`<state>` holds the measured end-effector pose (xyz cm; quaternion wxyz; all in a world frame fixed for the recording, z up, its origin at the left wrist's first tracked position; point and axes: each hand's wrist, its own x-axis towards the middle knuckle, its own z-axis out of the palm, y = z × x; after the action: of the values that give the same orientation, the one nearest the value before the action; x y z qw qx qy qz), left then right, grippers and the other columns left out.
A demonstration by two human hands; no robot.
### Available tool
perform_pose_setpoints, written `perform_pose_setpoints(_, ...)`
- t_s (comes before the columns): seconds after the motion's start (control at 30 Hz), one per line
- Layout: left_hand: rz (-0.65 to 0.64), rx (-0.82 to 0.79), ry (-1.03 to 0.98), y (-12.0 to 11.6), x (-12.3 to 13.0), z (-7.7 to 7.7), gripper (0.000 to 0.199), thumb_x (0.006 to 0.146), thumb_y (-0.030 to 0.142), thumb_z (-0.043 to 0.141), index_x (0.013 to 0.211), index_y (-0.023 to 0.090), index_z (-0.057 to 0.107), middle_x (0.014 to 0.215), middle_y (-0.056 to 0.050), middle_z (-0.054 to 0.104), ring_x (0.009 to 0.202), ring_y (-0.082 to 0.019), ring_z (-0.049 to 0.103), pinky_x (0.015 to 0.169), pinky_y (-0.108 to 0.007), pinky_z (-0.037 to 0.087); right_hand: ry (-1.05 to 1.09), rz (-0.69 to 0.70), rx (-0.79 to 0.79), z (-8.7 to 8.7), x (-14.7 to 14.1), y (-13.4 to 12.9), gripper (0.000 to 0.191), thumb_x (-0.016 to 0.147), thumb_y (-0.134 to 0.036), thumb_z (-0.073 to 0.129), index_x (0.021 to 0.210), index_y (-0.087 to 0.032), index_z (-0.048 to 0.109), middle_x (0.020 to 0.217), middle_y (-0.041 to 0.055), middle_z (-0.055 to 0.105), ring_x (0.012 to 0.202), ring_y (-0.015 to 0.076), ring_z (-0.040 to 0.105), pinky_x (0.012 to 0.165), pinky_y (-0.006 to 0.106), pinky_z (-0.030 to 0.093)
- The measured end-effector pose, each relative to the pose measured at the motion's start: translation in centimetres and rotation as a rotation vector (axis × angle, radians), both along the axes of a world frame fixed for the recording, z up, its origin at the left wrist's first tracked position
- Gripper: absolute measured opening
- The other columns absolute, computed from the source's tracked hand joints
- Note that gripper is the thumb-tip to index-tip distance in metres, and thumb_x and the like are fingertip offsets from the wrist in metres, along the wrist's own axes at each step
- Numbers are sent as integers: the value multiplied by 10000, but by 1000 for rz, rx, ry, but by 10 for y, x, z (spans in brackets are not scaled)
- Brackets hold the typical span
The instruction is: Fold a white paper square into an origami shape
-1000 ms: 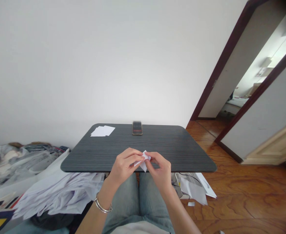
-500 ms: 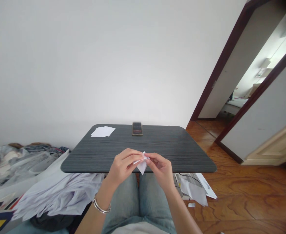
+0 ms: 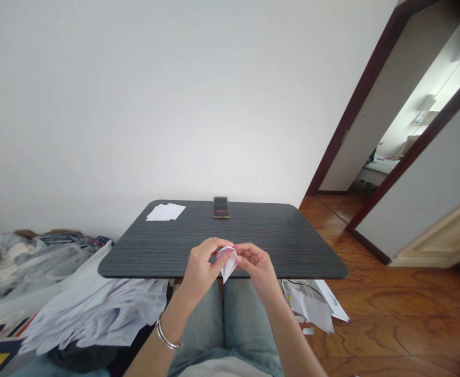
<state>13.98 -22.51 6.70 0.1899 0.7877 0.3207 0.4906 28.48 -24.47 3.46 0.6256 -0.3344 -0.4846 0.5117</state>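
A small piece of folded white paper (image 3: 228,268) is held up over the near edge of the dark table (image 3: 143,256), one pointed end hanging down. My left hand (image 3: 203,264) pinches its upper left part, thumb in front and fingers behind. From the other side, my right hand (image 3: 256,267) grips the upper right edge between thumb and curled fingers. The fingertips of both hands meet near the top of the paper and partly cover its folds.
White paper sheets (image 3: 166,212) lie at the table's far left. A phone (image 3: 221,207) rests at the back middle, near the wall. Bags and a heap of white cloth or paper (image 3: 96,311) crowd the left side. Loose papers (image 3: 316,309) lie below the table's right side.
The folded paper has turned in my fingers and its broader face now shows. My left thumb has come to the front, and both hands have shifted slightly.
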Motion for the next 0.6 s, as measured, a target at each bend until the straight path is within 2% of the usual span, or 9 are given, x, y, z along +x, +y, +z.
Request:
perform_pose_setpoints(0.37, 36, -150, -125, 2, 8, -7, 93, 772, 253, 601, 831, 182, 587, 797, -17, 653, 728, -143, 615, 621, -221, 498, -33, -81, 21, -4, -6, -1, 220, 725, -352, 651, 874, -190, 642, 803, 40, 691, 694, 169, 629, 618, 273, 507)
perform_pose_setpoints(0.43, -2, -215, -170, 1, 9, -9, 132, 763, 265, 615, 854, 177, 578, 818, -24, 650, 738, -146, 615, 644, -231, 506, -20, -92, 13, -5, -6, 0, 203, 729, -353, 644, 845, -186, 644, 769, 34, 689, 657, 162, 623, 587, 260, 500)
perform_pose_setpoints(0.6, -230, -388, -343, 3, 8, -16, 232, 786, 292, 592, 964, 144, 608, 956, -92, 649, 896, -194, 613, 749, -286, 517, -26, -155, -10, -8, -3, 4, 182, 731, -351, 634, 777, -176, 644, 665, 9, 658, 566, 131, 570, 530, 227, 451)
